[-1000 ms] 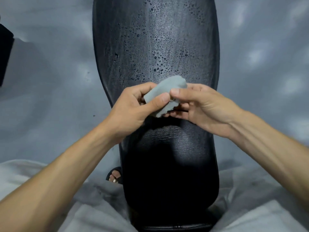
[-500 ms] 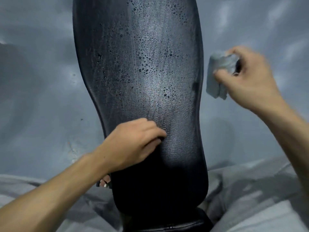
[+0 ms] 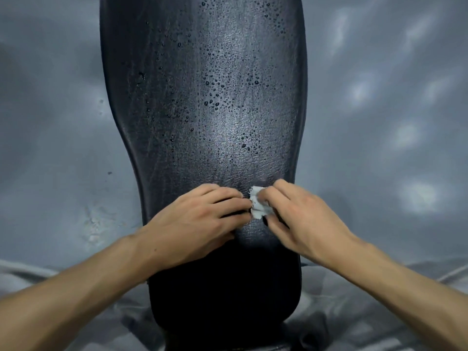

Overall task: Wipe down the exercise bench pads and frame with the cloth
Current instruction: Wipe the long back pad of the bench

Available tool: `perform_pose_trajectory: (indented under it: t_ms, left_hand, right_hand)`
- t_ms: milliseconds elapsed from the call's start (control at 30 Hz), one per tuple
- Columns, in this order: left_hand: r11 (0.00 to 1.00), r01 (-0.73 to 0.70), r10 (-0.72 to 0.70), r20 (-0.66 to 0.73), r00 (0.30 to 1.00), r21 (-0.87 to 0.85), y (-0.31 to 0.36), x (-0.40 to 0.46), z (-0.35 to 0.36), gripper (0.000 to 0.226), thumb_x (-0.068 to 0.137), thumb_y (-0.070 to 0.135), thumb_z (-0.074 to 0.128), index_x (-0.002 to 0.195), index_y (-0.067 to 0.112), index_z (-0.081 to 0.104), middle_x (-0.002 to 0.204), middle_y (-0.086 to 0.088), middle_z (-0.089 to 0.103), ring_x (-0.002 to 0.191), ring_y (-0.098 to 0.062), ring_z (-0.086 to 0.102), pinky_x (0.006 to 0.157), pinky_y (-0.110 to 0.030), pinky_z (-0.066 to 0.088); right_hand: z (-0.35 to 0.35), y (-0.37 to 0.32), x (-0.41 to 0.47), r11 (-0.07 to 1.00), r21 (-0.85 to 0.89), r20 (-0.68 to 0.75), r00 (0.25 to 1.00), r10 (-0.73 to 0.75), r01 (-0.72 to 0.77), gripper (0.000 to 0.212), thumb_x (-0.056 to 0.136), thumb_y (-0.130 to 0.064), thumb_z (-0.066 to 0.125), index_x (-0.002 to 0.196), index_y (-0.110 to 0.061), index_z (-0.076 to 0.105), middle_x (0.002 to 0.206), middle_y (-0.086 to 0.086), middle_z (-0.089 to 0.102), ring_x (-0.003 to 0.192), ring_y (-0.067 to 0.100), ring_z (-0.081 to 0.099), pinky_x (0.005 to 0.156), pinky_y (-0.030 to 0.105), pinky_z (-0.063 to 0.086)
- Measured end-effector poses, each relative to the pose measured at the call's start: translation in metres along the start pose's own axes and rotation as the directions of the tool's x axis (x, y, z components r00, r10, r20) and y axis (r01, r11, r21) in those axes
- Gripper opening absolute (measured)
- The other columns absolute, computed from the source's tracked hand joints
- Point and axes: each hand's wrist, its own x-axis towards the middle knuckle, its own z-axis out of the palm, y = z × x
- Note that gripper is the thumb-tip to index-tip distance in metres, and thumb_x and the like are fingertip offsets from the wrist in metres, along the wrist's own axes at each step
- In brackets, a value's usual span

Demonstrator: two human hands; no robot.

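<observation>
A long black bench pad (image 3: 202, 97) runs away from me up the middle of the view, with water droplets scattered over its upper part. A small pale grey cloth (image 3: 258, 202) lies bunched on the pad's narrow near section. My right hand (image 3: 301, 216) grips the cloth with curled fingers and holds it against the pad. My left hand (image 3: 197, 221) rests on the pad just left of the cloth, its fingertips touching the cloth's edge. Most of the cloth is hidden under my right fingers. The bench frame is out of sight.
Grey floor (image 3: 50, 148) with light reflections spreads on both sides of the pad. My grey-clad legs (image 3: 379, 312) straddle the near end of the bench at the bottom of the view.
My right hand brought the cloth from the air at the pad's right side down onto the pad beside my left hand. My left hand stayed on the pad.
</observation>
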Motion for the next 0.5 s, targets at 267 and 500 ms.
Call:
perform_pose_trajectory:
  t_ms: [267, 500]
  left_hand:
    - [1.0, 0.009, -0.009, 0.017, 1.0, 0.016, -0.002, 0.005, 0.002, 0.044, 0.093, 0.04, 0.068, 0.134, 0.024, 0.063, 0.151, 0.007, 0.053, 0.134, -0.02, 0.05, 0.109, -0.039, 0.04]
    - [1.0, -0.009, 0.009, 0.017, 1.0, 0.008, -0.007, 0.005, 0.004, 0.043, 0.093, 0.042, 0.069, 0.132, 0.025, 0.064, 0.151, 0.007, 0.053, 0.136, -0.019, 0.05, 0.11, -0.038, 0.038]
  right_hand:
    - [-0.027, 0.032, 0.035, 1.0, -0.006, -0.074, 0.997, 0.025, -0.025, 0.018, 0.087, -0.018, 0.057, 0.104, -0.016, 0.058, 0.094, -0.003, 0.05, 0.082, 0.02, 0.054, 0.067, 0.03, 0.04]
    - [-0.026, 0.027, 0.045, 0.997, 0.074, 0.013, 0.999, -0.031, 0.03, 0.018, 0.085, -0.033, 0.053, 0.095, -0.019, 0.055, 0.084, -0.01, 0.045, 0.076, 0.02, 0.054, 0.065, 0.036, 0.042]
